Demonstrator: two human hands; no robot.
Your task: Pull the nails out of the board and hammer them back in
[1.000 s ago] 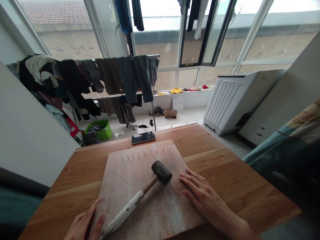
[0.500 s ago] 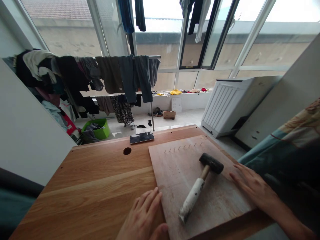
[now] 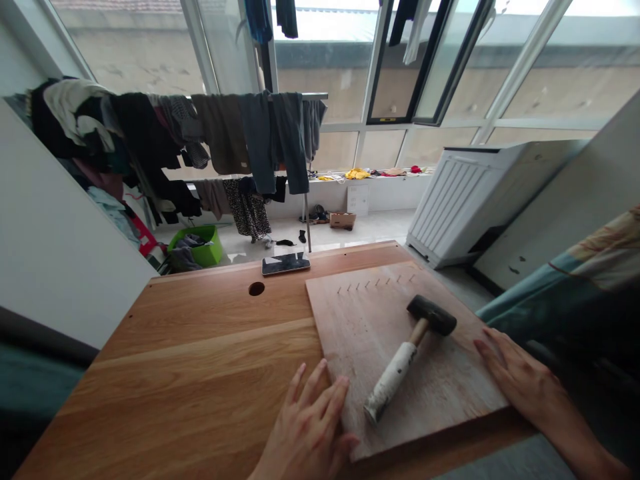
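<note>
A thin wooden board [image 3: 360, 340] lies on the wooden desk, with a row of several nails [image 3: 377, 285] standing in it near the far edge. Across the board rests a mallet [image 3: 411, 357] with a black head and a white-wrapped handle, touched by neither hand. My left hand [image 3: 313, 420] lies against the board's left edge, fingers spread. At the right edge, my right hand [image 3: 525, 377] rests with its fingers stretched out along the board. Neither hand is closed around anything.
The desk [image 3: 200, 360] has a round hole [image 3: 257, 289] and a phone [image 3: 285, 263] near its far edge. Beyond stand a rack of clothes [image 3: 220, 133], a green basket [image 3: 209, 247] and a white ribbed cabinet [image 3: 450, 200]. A curtain [image 3: 560, 273] hangs at the right.
My left hand has shifted right and up along the board's edge, fingers more spread. The board with the mallet sits slightly further right in view, as the camera has moved a little.
</note>
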